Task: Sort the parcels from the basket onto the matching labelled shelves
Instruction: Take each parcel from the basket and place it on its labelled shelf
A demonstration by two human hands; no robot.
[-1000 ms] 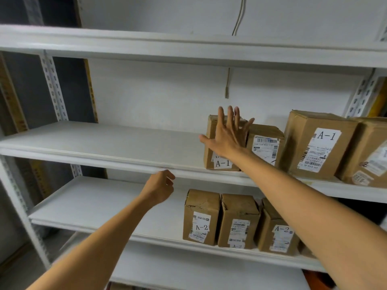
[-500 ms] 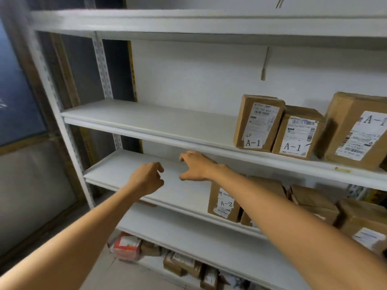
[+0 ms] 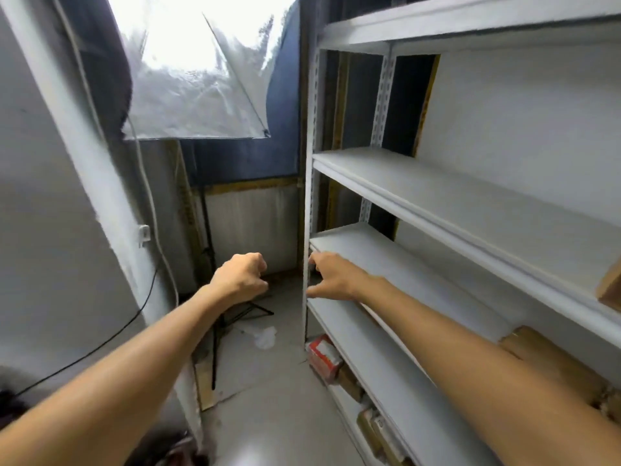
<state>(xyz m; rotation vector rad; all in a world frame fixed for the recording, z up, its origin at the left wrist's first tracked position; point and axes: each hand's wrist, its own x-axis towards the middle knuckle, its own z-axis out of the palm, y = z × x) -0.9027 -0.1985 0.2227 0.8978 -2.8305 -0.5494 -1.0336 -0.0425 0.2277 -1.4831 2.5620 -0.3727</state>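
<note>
My left hand (image 3: 239, 278) hangs in the air left of the white shelving unit (image 3: 437, 210), fingers loosely curled and holding nothing. My right hand (image 3: 331, 276) reaches out in front of the unit's left upright, fingers relaxed and empty. Only slivers of brown cardboard parcels show: one corner (image 3: 610, 290) at the right edge on the upper shelf and another parcel (image 3: 551, 361) behind my right forearm on the shelf below. The basket is out of view.
A red and white box (image 3: 323, 355) and more small parcels (image 3: 376, 428) lie on the bottom shelf. A softbox light (image 3: 198, 72) on a black stand (image 3: 218, 331) fills the corner, with crumpled paper (image 3: 265, 337) on the floor. A grey wall with cables is at left.
The view has swung left, away from the A-1 and A-2 parcels to the shelving's end and the corner. My right hand left the A-1 parcel and dropped; both hands hold nothing.
</note>
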